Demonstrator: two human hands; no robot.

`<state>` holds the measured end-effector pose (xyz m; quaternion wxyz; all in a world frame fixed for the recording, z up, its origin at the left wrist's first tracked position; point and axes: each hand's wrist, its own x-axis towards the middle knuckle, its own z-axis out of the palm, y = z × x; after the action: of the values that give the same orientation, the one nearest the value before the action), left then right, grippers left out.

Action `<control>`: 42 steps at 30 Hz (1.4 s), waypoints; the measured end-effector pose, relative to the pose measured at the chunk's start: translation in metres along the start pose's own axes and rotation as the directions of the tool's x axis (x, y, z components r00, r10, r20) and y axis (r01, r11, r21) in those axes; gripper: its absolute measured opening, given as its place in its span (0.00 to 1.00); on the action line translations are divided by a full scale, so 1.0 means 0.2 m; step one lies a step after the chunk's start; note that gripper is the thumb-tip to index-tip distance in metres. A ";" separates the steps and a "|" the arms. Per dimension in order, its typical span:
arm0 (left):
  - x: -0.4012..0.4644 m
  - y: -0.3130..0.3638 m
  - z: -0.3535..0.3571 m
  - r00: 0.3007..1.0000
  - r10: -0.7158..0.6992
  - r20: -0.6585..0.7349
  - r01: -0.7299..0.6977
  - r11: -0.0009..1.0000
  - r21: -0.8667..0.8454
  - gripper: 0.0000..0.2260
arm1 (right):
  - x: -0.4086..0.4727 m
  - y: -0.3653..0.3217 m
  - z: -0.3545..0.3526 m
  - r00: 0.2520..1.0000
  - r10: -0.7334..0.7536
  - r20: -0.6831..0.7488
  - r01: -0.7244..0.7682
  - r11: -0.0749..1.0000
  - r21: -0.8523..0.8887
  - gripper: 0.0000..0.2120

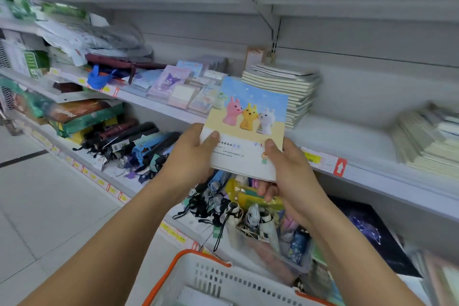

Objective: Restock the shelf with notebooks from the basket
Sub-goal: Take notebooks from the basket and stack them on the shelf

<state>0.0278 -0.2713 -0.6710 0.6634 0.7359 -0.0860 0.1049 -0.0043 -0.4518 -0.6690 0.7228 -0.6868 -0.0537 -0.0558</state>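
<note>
The left hand [191, 156] and the right hand [288, 169] are both being closed on the lower edge of a thin notebook with a blue-and-yellow cartoon-animal cover [248, 126], thumbs being pressed on the cover and the other fingers being curled beneath it. The notebook is being held tilted, its long axis being pointed up and away from the hands toward the white metal shelf [347, 136]. A stack of pale notebooks [285, 89] is being approached just behind its top edge, slightly to the right, so the right hand is judged nearer to that target. A bare stretch of shelf is being left open right of the stack. The white plastic basket with an orange rim [211, 278] is being kept below, near the forearms.
</note>
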 end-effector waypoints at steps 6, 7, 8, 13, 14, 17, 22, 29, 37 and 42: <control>0.05 0.12 0.02 1.000 -0.029 0.011 0.031 0.938 -0.346 0.11 | 0.10 -0.16 -0.09 0.999 0.000 0.043 -0.008 0.979 0.205 0.09; 0.06 0.14 0.01 0.999 -0.044 0.007 0.043 0.915 -0.401 0.12 | 0.19 -0.23 -0.11 1.000 0.008 0.002 -0.009 0.966 0.260 0.08; 0.07 0.15 0.00 0.999 -0.050 -0.001 0.045 0.908 -0.417 0.14 | 0.29 -0.30 -0.14 0.999 0.022 -0.042 -0.008 0.952 0.307 0.07; 0.08 0.14 -0.06 0.989 -0.129 -0.076 0.087 0.908 -0.409 0.13 | 0.83 -0.59 -0.24 0.971 0.081 -0.225 -0.017 0.962 0.274 0.08; 0.08 0.14 -0.07 0.987 -0.141 -0.082 0.097 0.911 -0.400 0.13 | 0.92 -0.60 -0.26 0.967 0.086 -0.240 -0.039 0.980 0.195 0.06; 0.09 0.12 -0.07 0.986 -0.150 -0.075 0.110 0.918 -0.381 0.14 | 1.08 -0.59 -0.31 0.961 0.094 -0.262 -0.141 0.976 -0.166 0.02; 0.09 0.11 -0.05 0.986 -0.148 -0.073 0.113 0.929 -0.352 0.12 | 1.17 -0.59 -0.37 0.955 0.044 -0.293 -0.208 0.802 -0.559 0.16; 0.07 0.08 -0.07 0.983 -0.167 -0.079 0.137 0.945 -0.296 0.12 | 1.17 -0.62 -0.33 0.936 -0.194 -0.295 -0.212 0.359 -0.909 0.17; -0.01 -0.05 -0.11 0.925 -0.346 0.155 0.294 0.913 0.284 0.14 | 0.51 0.00 0.00 0.833 -0.547 0.082 0.462 0.608 -0.645 0.13; -0.08 -0.25 -0.20 0.693 -0.660 0.291 0.127 0.508 0.852 0.20 | -0.25 1.24 0.21 0.768 0.605 0.209 -0.166 0.503 -0.848 0.31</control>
<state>0.0240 -0.2269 -0.7184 0.2192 0.9376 -0.0505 -0.2652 -0.0158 -0.3979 -0.9200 0.2971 -0.9153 -0.0404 0.2689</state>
